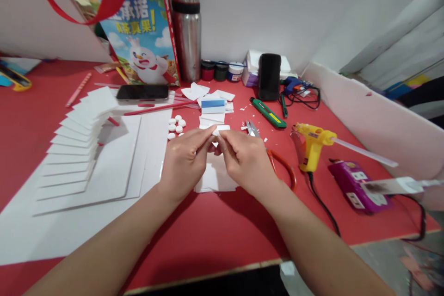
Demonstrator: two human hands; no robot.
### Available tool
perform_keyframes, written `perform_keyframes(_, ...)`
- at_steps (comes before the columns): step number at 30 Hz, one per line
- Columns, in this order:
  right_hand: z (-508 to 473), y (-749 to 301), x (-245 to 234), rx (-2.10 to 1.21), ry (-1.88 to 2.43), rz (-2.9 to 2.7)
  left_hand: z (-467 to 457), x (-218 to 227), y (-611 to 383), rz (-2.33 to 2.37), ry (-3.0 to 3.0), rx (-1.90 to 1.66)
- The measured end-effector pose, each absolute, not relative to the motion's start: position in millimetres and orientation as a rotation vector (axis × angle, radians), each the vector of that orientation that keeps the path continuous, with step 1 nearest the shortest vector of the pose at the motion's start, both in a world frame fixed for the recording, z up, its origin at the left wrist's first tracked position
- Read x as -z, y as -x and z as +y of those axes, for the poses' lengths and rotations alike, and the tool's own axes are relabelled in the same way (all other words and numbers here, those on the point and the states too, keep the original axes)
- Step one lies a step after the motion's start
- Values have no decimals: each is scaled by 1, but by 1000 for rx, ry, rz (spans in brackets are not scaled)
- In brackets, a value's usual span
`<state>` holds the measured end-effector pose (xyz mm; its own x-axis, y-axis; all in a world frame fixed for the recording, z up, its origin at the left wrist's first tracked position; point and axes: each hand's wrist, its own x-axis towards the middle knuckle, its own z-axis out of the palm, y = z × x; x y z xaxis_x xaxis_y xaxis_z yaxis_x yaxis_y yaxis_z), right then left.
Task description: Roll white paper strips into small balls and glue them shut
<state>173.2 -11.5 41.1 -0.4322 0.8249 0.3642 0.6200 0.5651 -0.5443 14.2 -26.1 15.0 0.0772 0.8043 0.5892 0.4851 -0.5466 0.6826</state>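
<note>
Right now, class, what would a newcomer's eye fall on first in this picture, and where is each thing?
The bright printed bag with the red ribbon handle stands at the back left, beside a tall silver metal flask. On the left, a curved row of white steps rests on a flat white board. In the centre, the left hand and right hand pinch a small white piece.
</note>
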Motion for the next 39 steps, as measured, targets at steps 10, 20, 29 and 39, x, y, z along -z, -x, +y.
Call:
perform_keyframes(10, 3, -194, -49, -581, 970, -2291, -18, -27, -6, 1119, -1683, -1373)
perform_keyframes(20, 1, -186, -48, -705, 1116, -2146, -18, -25, -4, 1161, -1888, -1320)
perform_keyframes(29, -1, -185, -46, -541, 1163, -2187, -15, -24, -5, 1214, -1949, -1234)
perform_keyframes(39, -9, -175, -41, -183, 1306, -2308, -19, -21, -13, 1348, -1959, -1245)
